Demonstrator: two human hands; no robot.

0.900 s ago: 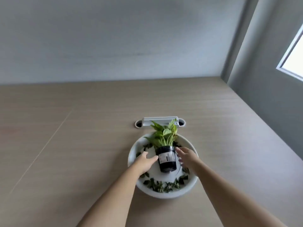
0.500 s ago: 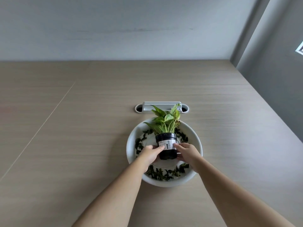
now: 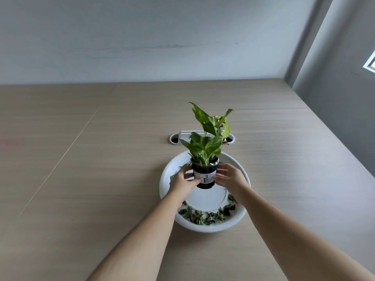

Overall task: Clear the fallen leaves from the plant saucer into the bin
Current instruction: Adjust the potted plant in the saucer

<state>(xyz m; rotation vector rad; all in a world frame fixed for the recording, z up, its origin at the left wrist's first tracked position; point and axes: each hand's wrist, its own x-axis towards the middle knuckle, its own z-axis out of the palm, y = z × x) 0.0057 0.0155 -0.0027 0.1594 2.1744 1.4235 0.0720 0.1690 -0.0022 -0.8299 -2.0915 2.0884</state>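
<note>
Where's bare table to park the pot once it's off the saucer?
Both hands, left hand and right hand, grip the pot over the saucer. Table is bare left of the saucer and right of it up to the wall. Crowded: saucer's near rim, strewn with fallen leaves, and behind, the cable grommet.

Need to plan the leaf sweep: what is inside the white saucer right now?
Fallen leaves along the saucer near rim and left edge; its centre looks bare. The pot, left hand and right hand cover the far part.
</note>
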